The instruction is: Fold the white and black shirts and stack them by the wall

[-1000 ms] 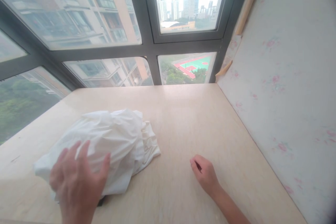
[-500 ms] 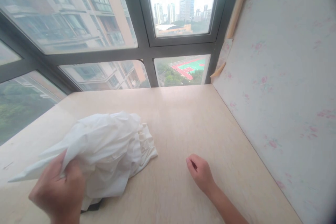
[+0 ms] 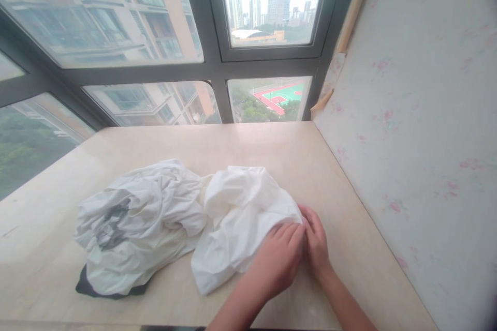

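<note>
1. A grey window frame (image 3: pixel 267 66) is spanning the far side, looking out on tall buildings.
2. The flowered wall (image 3: pixel 411 36) is rising on the right.
3. A pale ledge (image 3: pixel 267 147) is stretching below the panes.
4. The white cloth (image 3: pixel 246 199) is lying on it in two rumpled, joined bunches, one at left, one reaching the hands.
5. The left hand (image 3: pixel 282 249) is grasping the cloth's right edge.
6. The right hand (image 3: pixel 317 243) is meeting it there, fingers bent; I cannot tell whether it is gripping.
7. A dark piece (image 3: pixel 83 285) is poking out beneath the left bunch.
8. A grey patch (image 3: pixel 112 227) is showing among its folds.
</note>
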A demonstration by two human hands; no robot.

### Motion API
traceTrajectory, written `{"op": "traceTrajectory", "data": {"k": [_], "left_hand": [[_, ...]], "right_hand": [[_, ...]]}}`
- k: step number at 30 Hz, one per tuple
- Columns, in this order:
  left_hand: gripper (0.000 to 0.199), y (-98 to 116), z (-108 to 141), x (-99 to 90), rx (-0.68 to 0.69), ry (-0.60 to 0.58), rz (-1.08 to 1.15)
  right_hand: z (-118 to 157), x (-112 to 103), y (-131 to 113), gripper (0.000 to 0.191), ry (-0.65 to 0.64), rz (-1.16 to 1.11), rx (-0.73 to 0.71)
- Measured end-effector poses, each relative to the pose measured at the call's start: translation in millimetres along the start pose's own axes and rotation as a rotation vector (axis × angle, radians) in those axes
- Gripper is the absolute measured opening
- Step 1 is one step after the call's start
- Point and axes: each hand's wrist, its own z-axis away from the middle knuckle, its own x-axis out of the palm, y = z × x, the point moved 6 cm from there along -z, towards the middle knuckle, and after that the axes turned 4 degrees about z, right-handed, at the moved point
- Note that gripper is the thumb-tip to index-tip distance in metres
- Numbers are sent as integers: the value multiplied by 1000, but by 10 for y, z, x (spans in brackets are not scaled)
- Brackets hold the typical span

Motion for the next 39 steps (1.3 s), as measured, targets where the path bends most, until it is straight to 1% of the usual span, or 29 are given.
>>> {"op": "traceTrajectory", "data": {"k": [1,2,4,6,8,9,11,13,14,16,18,19,20,22,24,26,28,30,32,34,36,39], "left_hand": [[48,29,32,24,1,-13,8],[45,38,82,5,1,-3,15],[40,-22,223,-135,-8,71,5],[37,-223,420,-373,-71,214,-49],[34,-544,678,-628,-200,351,-130],[34,-725,826,-737,-282,394,-178],[36,-1066,1130,-891,-445,403,-279],[38,-1310,1404,-962,-574,374,-344],[38,-1376,1510,-972,-616,366,-358],[37,-1403,1642,-953,-659,372,-361],[36,-1342,1667,-890,-670,368,-334],[37,-1303,1655,-851,-677,357,-316],[36,-1268,1635,-812,-686,342,-297],[36,-1217,1590,-748,-697,313,-272],[35,-1198,1566,-708,-709,300,-267],[35,-1190,1555,-671,-712,292,-230],[36,-1166,1537,-624,-701,275,-163],[36,-1110,1495,-571,-667,252,-108],[34,-1040,1440,-523,-631,233,-81],[32,-989,1386,-480,-606,226,-59],[30,-971,1345,-446,-594,231,-41],[27,-991,1308,-436,-579,269,-41]], "right_hand": [[10,-64,16,43,-5,17,3],[26,-131,27,43,-7,43,1],[74,-268,5,42,15,130,-32],[143,-369,-118,37,58,254,-146],[241,-364,-344,27,74,361,-347],[301,-310,-474,24,56,389,-456],[428,-107,-714,28,-41,407,-626],[552,192,-891,34,-188,429,-715],[613,362,-949,36,-266,456,-742],[725,693,-996,40,-401,538,-786],[784,947,-964,47,-468,631,-807],[785,1028,-929,48,-480,666,-803],[766,1075,-891,43,-485,685,-788],[679,1057,-841,27,-486,657,-737],[541,886,-855,22,-467,566,-677],[367,569,-922,20,-392,467,-605],[182,149,-976,15,-266,407,-502],[16,-315,-954,15,-107,368,-359],[-106,-751,-833,22,53,326,-194],[-178,-1077,-647,32,152,317,-50],[-218,-1265,-475,36,172,410,36],[-232,-1350,-355,33,141,614,44]]}}
